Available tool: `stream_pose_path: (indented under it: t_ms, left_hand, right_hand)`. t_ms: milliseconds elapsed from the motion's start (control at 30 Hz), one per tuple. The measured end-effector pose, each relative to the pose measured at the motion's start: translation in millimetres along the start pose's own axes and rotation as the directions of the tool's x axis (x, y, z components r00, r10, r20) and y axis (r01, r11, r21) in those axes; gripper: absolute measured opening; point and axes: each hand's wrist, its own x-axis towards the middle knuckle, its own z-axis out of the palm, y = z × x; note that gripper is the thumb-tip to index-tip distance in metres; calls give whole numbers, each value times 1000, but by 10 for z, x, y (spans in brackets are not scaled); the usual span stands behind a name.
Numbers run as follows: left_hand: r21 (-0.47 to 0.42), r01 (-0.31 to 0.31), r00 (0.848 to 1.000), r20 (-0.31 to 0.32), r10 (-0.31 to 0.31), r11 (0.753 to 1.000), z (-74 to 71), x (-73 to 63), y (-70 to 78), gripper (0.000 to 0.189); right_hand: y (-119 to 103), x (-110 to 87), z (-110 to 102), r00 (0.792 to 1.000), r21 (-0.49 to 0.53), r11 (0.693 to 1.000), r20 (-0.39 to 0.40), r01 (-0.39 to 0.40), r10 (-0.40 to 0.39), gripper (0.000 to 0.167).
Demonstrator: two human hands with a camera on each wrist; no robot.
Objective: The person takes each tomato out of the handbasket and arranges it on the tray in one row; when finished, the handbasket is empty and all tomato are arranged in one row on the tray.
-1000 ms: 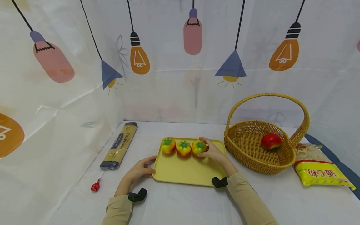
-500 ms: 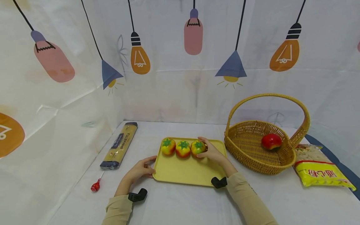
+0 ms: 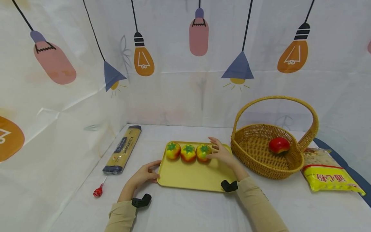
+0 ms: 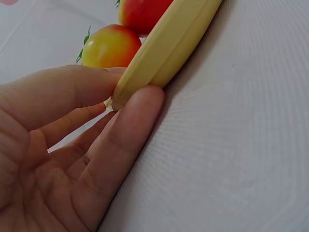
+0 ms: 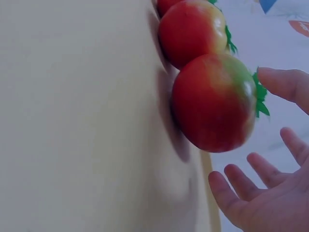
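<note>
My left hand (image 3: pixel 143 175) pinches the left rim of a yellow tray (image 3: pixel 188 177) between thumb and fingers; the left wrist view shows the thumb (image 4: pixel 140 108) against the tray's outer side. Three red-and-yellow fruits with green leafy tops stand in a row along the tray's far side: a left fruit (image 3: pixel 173 150), a middle fruit (image 3: pixel 188 153) and a right fruit (image 3: pixel 204 152). Beside the right fruit, my right hand (image 3: pixel 224 156) has its fingers spread and holds nothing. In the right wrist view its thumb (image 5: pixel 285 84) is close to that fruit's leaves; whether they touch, I cannot tell.
Right of the tray stands a wicker basket (image 3: pixel 255 164) with a tall handle and a red fruit (image 3: pixel 279 145) inside. A yellow food bag (image 3: pixel 333 178) lies beyond it. At left lie a spaghetti pack (image 3: pixel 123 149) and a red lollipop (image 3: pixel 98 191).
My right hand has let go of the right fruit, its fingers spreading and moving slightly right. The left hand keeps its hold on the tray, and the fruits stay in their row.
</note>
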Motion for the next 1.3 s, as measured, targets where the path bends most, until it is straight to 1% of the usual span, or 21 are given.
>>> stream_pose_path:
  t_ms: [67, 233, 433, 667, 900, 967, 1033, 1067, 1200, 1267, 1300]
  left_hand:
    - [0, -5, 1000, 2, 5, 1000, -3, 4, -6, 68]
    - [11, -3, 1000, 0, 3, 1000, -9, -5, -8, 69]
    - [14, -9, 1000, 0, 9, 1000, -13, 5, -22, 71]
    - [5, 0, 1000, -4, 0, 1000, -10, 11, -18, 71]
    - [-3, 4, 1000, 10, -4, 1000, -22, 3, -23, 71]
    - [-6, 5, 1000, 10, -5, 1000, -17, -10, -3, 70]
    - [-7, 7, 1000, 12, -7, 1000, 2, -44, 66, 69]
    - [-12, 7, 1000, 13, -7, 1000, 14, -65, 107, 69]
    - [-2, 6, 1000, 9, -6, 1000, 16, -51, 84, 70]
    - [2, 3, 1000, 3, -3, 1000, 0, -24, 26, 71]
    - [8, 2, 1000, 0, -2, 1000, -11, -4, -12, 72]
  right_hand:
    - [-25, -30, -36, 1000, -1, 1000, 12, 15, -15, 83]
    - [-85, -100, -98, 1000, -13, 999, -4, 30, -30, 81]
    - [-125, -141, -158, 996, -40, 996, -29, 82, -83, 78]
    - [-212, -188, -214, 992, -3, 994, -52, 114, -114, 75]
    - [-284, -234, -260, 987, -4, 990, -72, 143, -142, 75]
    - [-303, -249, -273, 985, 9, 989, -90, 150, -148, 72]
    - [-319, -274, -291, 981, 11, 986, -105, 164, -162, 70]
    - [-361, -307, -290, 980, 10, 986, -114, 168, -165, 69]
    - [-372, -382, -348, 971, -10, 983, -150, 185, -184, 66]
    - [-375, -411, -376, 969, -12, 983, -163, 185, -185, 65]
    - [-343, -405, -401, 967, -12, 982, -170, 188, -188, 65]
